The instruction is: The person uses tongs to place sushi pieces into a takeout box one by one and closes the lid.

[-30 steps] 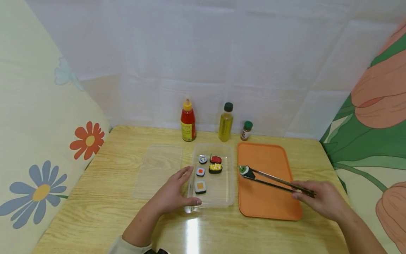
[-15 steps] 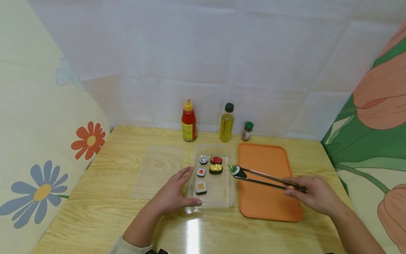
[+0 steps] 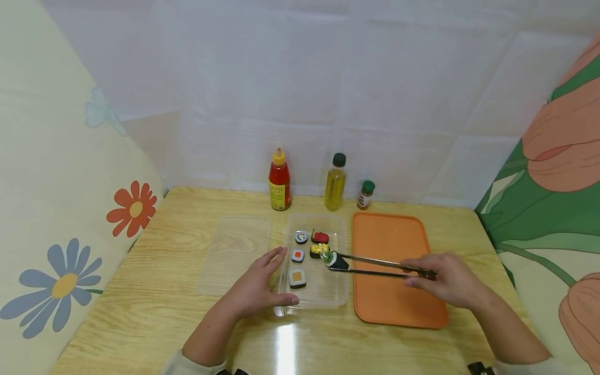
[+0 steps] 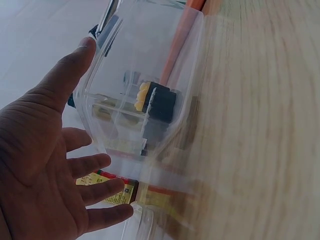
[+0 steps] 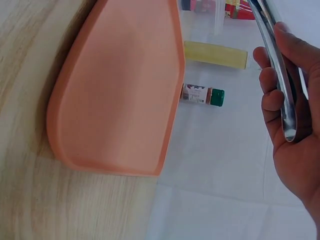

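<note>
My right hand (image 3: 447,278) grips metal tongs (image 3: 375,260), their arms reaching left over the orange tray's edge. Pinched in the tips is a dark cone-shaped sushi roll (image 3: 339,262) with green at its end. It overlaps the right half of a clear plastic container (image 3: 323,291), beside the yellow-topped sushi piece (image 3: 319,249). Several other pieces lie in the container, among them a red-topped sushi (image 3: 321,237) and a square roll (image 3: 297,277). At the container's left side is my left hand (image 3: 258,286), fingers spread and thumb at the near corner; the left wrist view shows its fingers (image 4: 102,192) loosely extended.
An orange tray (image 3: 398,307) lies right of the container. A clear flat lid (image 3: 234,255) is on the table to the left. Along the back stand a red sauce bottle (image 3: 279,190), a yellow oil bottle (image 3: 335,187) and a small green-capped jar (image 3: 365,196).
My right hand has carried the tongs and sushi roll leftward, from over the orange tray's left edge to over the container. The left hand has stayed at the container's side.
</note>
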`<state>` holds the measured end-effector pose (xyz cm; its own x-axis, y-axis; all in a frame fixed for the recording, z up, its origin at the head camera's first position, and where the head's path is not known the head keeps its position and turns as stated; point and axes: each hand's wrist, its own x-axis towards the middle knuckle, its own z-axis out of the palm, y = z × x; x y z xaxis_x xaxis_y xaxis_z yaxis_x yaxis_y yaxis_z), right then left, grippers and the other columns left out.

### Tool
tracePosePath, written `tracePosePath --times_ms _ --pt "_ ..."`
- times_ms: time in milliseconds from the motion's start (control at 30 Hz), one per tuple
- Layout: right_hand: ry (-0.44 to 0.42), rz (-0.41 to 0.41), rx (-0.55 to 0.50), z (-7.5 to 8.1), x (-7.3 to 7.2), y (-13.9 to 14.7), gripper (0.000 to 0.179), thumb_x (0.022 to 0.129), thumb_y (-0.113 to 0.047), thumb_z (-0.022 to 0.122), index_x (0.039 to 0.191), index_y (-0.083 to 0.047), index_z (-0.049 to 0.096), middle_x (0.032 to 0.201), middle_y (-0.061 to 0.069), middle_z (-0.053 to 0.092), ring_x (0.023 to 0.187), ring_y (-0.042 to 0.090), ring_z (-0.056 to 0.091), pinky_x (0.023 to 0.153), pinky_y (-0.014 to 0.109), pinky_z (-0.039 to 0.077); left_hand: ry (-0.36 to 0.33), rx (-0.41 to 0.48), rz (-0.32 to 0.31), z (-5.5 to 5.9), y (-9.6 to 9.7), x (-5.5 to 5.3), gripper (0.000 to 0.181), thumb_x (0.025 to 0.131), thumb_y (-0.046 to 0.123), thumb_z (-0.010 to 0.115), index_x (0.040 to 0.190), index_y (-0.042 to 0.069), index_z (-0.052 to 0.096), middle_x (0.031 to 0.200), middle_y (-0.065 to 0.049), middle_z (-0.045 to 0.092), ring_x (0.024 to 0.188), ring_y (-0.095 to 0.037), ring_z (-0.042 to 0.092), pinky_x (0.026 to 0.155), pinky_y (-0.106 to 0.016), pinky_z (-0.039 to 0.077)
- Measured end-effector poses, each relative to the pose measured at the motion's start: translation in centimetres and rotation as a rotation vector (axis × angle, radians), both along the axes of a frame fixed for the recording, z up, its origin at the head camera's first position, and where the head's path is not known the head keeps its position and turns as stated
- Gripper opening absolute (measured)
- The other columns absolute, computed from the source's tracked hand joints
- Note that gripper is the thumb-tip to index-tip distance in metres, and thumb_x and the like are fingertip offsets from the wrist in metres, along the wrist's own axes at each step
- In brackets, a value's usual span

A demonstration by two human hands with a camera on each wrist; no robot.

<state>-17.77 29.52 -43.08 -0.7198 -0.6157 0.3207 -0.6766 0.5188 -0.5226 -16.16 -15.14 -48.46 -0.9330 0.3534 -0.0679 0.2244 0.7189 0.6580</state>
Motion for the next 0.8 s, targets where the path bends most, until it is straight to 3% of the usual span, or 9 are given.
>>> tracePosePath --times_ms 233,800 --pt "-0.016 0.053 0.032 0.3 -1.0 -0.7 0.033 0.087 -0.016 0.085 0.118 -0.01 0.079 0.076 -0.021 0.064 0.053 -0.006 0.04 0.046 0.018 0.039 -0.004 -0.005 0.001 0.1 0.0 0.0 0.121 0.072 0.069 0.085 0.165 0.015 0.029 0.17 -0.012 0.025 0.151 -0.045 0.028 0.117 -0.062 0.033" --pt "-0.038 0.159 0.19 1.5 -3.3 -2.8 0.032 0.09 -0.019 0.083 0.121 -0.011 0.078 0.096 -0.006 0.076 0.067 -0.005 0.056 0.055 0.021 0.049 -0.014 -0.004 0.007 0.4 0.1 0.2 0.122 0.071 0.068 0.085 0.165 0.015 0.029 0.17 -0.014 0.024 0.151 -0.046 0.028 0.117 -0.064 0.032"
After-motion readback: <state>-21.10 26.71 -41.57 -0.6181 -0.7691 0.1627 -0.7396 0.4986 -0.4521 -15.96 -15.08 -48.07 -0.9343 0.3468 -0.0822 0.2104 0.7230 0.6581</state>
